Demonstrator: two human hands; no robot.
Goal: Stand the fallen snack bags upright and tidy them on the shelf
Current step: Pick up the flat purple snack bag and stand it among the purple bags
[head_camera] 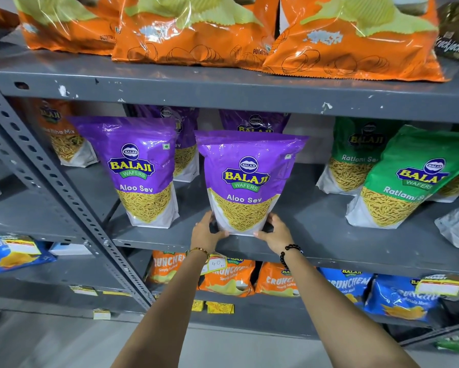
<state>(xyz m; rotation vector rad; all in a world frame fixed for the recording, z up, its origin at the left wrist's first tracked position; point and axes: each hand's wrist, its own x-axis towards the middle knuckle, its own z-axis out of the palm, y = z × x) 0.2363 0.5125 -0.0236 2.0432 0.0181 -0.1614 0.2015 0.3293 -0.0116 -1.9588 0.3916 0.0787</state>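
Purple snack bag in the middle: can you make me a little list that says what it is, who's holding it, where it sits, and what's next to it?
bag: purple Aloo Sev bag, standing upright
held by: left hand and right hand, one at each bottom corner
where: front edge of the grey middle shelf
left neighbour: another purple Aloo Sev bag, upright
right neighbour: green Ratlami Sev bag, leaning
shelf above: orange chip bags
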